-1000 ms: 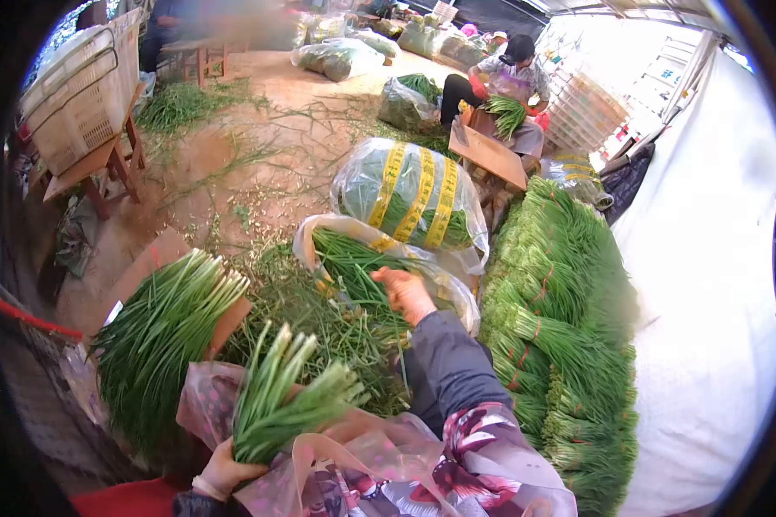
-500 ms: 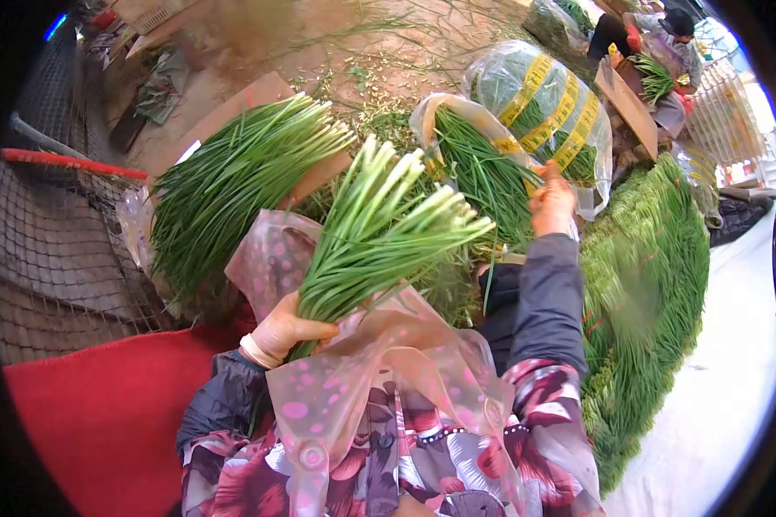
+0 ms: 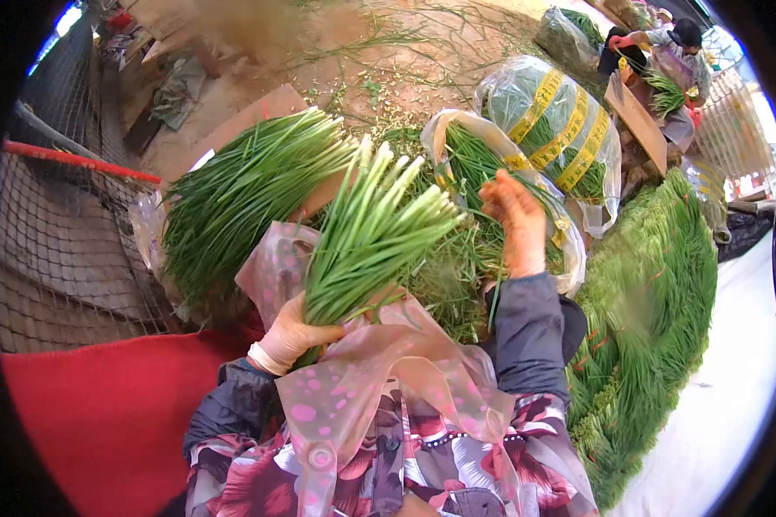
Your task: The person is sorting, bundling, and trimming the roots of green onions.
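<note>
My left hand (image 3: 297,332) is wrapped round a bunch of garlic chives (image 3: 371,250), gripping it low on the green leaves. The pale stem ends fan out up and to the right, over my lap. My right hand (image 3: 516,220) is raised to the right of the bunch, in front of an open plastic bag (image 3: 573,267) with more green leaves inside. Its fingers are bent together, and what they hold, if anything, cannot be made out. To the left, a large pile of chives (image 3: 250,177) lies with its pale ends toward the bunch.
A filled clear bag with yellow printed tape (image 3: 543,121) stands behind the open one. Tied bundles form a long heap (image 3: 647,319) on the right. Red cloth (image 3: 103,414) and netting (image 3: 60,250) are at left. Another person (image 3: 677,65) sits at the back right.
My right hand has moved left and slightly down, from the far side of the open bag toward the bunch. My left hand keeps its grip, with the stem ends shifted slightly left.
</note>
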`<state>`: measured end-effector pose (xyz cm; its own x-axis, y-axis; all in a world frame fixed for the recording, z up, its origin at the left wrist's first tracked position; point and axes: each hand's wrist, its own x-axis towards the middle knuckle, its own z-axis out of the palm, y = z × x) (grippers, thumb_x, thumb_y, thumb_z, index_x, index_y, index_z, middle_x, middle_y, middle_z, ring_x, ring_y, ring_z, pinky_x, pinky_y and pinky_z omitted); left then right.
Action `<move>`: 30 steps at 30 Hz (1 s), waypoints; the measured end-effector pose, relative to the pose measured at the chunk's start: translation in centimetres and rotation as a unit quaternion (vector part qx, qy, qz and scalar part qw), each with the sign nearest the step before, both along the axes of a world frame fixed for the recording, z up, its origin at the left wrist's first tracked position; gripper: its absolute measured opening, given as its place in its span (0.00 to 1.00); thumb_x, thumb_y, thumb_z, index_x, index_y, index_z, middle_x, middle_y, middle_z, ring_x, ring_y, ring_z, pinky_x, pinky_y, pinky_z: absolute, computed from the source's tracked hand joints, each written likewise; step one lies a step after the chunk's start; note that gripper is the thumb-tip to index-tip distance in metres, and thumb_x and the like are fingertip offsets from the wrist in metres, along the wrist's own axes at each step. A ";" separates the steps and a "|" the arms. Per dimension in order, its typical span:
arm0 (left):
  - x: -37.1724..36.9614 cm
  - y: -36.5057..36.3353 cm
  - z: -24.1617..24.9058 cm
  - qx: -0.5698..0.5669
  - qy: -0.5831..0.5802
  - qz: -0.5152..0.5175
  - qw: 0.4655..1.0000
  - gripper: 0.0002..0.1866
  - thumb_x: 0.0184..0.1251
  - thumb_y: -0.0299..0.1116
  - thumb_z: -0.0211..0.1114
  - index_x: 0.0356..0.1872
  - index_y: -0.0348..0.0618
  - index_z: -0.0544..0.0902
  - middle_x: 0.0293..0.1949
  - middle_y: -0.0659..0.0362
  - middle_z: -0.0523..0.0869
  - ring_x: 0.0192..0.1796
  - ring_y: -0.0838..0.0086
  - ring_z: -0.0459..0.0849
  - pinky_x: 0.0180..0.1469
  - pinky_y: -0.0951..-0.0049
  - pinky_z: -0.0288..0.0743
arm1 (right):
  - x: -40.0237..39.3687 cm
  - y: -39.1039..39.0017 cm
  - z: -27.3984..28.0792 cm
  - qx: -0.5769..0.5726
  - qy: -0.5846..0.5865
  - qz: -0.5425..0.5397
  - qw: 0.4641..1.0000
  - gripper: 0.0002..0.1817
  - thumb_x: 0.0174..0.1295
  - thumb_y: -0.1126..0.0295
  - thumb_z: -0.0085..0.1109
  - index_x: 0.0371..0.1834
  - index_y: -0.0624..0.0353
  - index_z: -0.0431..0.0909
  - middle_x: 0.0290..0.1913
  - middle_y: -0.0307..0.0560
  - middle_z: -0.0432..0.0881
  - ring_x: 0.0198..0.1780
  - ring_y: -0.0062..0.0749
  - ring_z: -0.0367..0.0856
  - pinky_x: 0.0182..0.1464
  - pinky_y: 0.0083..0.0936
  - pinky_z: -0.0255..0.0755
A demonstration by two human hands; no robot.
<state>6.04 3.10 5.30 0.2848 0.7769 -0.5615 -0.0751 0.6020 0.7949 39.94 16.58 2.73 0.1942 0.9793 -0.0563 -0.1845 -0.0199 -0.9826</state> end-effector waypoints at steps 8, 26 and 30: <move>-0.1 -0.3 -3.0 0.236 0.197 -0.081 0.948 0.28 0.54 0.29 0.70 0.57 0.39 0.73 0.42 0.53 0.86 0.44 0.69 0.84 0.46 0.68 0.76 | -6.6 4.7 7.5 0.196 -0.527 0.206 0.801 0.27 0.44 0.46 0.73 0.36 0.60 0.87 0.45 0.53 0.84 0.51 0.44 0.81 0.55 0.33 0.72; -5.7 0.4 0.5 0.041 0.016 0.027 0.999 0.28 0.51 0.19 0.70 0.57 0.40 0.75 0.38 0.63 0.83 0.32 0.80 0.80 0.35 0.80 0.74 | 10.8 4.4 5.7 -0.054 -0.532 -0.139 0.834 0.17 0.64 0.62 0.56 0.40 0.67 0.83 0.37 0.57 0.86 0.38 0.38 0.85 0.42 0.33 0.76; -6.1 1.4 0.6 0.058 0.005 0.076 0.995 0.30 0.52 0.19 0.70 0.60 0.40 0.74 0.44 0.63 0.83 0.38 0.81 0.80 0.40 0.78 0.74 | 7.6 -2.5 -3.0 0.022 -0.631 0.453 0.630 0.07 0.49 0.63 0.61 0.26 0.51 0.85 0.31 0.46 0.85 0.33 0.47 0.83 0.39 0.35 0.77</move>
<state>-0.10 4.47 5.88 0.1541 0.8699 -0.4685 -0.1499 0.4893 0.8591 47.50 14.11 -0.24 -0.5826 0.7156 -0.3854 0.8106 0.4772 -0.3393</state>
